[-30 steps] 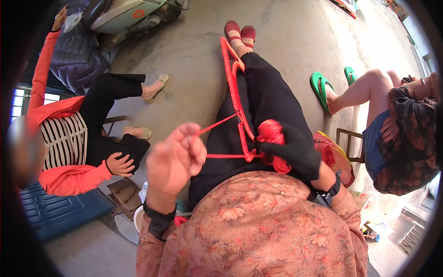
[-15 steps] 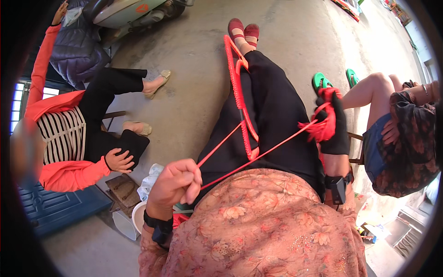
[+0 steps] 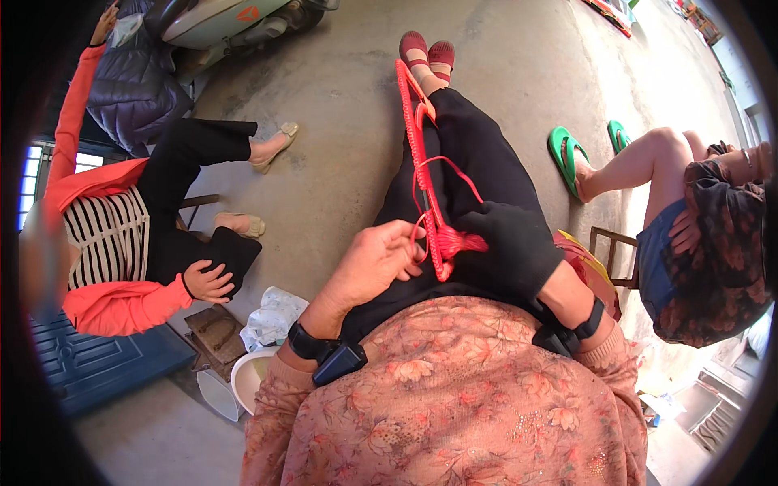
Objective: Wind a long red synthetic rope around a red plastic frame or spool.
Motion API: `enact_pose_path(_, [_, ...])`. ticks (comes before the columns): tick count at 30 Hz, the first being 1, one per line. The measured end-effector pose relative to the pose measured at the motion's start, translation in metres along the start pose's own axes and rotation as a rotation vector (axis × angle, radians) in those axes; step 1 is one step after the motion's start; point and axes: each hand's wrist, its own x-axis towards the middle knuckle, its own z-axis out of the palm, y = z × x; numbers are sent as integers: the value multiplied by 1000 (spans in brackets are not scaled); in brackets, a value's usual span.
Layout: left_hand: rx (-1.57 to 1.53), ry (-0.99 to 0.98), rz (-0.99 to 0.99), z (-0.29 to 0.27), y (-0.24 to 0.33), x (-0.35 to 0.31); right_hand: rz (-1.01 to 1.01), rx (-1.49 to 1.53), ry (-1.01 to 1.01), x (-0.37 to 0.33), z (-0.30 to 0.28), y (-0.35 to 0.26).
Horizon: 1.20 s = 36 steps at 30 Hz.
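Note:
A red frame shaped like a clothes hanger (image 3: 414, 142) lies lengthwise over my black-trousered lap. Red cord is wound tightly along its long side. My bare left hand (image 3: 366, 266) is at the near end, thumb and fingers pinched on a thin loop of the red cord (image 3: 422, 237). On the other side, my right hand (image 3: 519, 249), in a black glove, closes round a bundle of red cord (image 3: 463, 240) beside the frame. A slack strand (image 3: 458, 171) arcs from the frame to the glove. The right fingertips are partly hidden.
One person (image 3: 105, 227) sits at the left, another (image 3: 705, 235) at the right, with green flip-flops (image 3: 565, 154). A scooter (image 3: 231, 24) stands at the far left. By my left elbow are a white bucket (image 3: 243, 381) and a plastic bag (image 3: 271, 318).
My right hand has come in from the far right with the cord bundle to the frame. My left hand has moved forward and right. The cord, taut before, now hangs in loose loops.

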Motion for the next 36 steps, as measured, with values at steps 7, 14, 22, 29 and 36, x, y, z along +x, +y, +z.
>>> enact_pose_path(7, [-251, 138, 46, 9, -13, 5, -25, 782, 29, 17, 39, 7])
enact_pose_path(14, [-339, 316, 226, 11, -12, 10, 50, 908, 125, 8, 36, 6])
enact_pose_path(22, [-686, 161, 226, -10, -8, 3, 42, 763, 22, 4, 33, 6])
enact_pose_path(29, [-762, 108, 118, 2, -18, 9, 19, 1025, 4, 7, 42, 10])
enact_pose_path(36, [-524, 262, 313, -26, 25, -18, 123, 1048, 152, -2, 21, 12])
